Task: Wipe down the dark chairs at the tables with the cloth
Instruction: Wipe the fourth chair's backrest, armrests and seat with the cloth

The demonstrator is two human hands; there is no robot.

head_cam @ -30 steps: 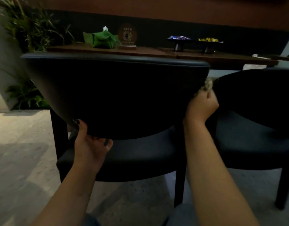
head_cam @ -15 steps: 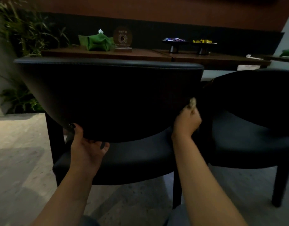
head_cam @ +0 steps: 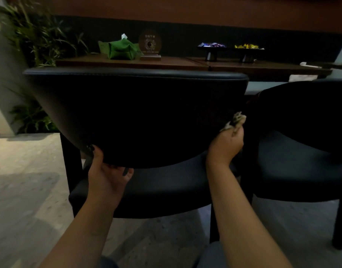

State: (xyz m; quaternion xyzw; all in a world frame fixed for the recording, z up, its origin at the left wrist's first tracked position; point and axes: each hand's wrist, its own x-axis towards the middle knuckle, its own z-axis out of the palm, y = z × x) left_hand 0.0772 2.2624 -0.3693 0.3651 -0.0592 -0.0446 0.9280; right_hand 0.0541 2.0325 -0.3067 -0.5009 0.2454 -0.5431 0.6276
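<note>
The near dark chair [head_cam: 139, 117] stands straight ahead of the person, its curved backrest facing them and running left to right, so its long axis lies across the line of both forearms. Against that backrest the 2 hands sit at opposite ends of the lower edge. The left hand [head_cam: 108, 171] is under the bottom rim toward the backrest's left end, thumb up on the outer face and fingers curled beneath, gripping the rim as a brace. The right hand [head_cam: 229, 141] is at the backrest's right edge, fingers closed round the cloth [head_cam: 237, 119], of which a pale bunched tuft shows above the knuckles; whether the cloth actually touches the upholstery there is hard to tell in the dim light, though it appears to. The right hand is thus the working one and the nearer to the 2nd dark chair [head_cam: 305, 132], which stands just right of that backrest. The wooden table [head_cam: 185, 62] lies beyond the backrest's top rim.
</note>
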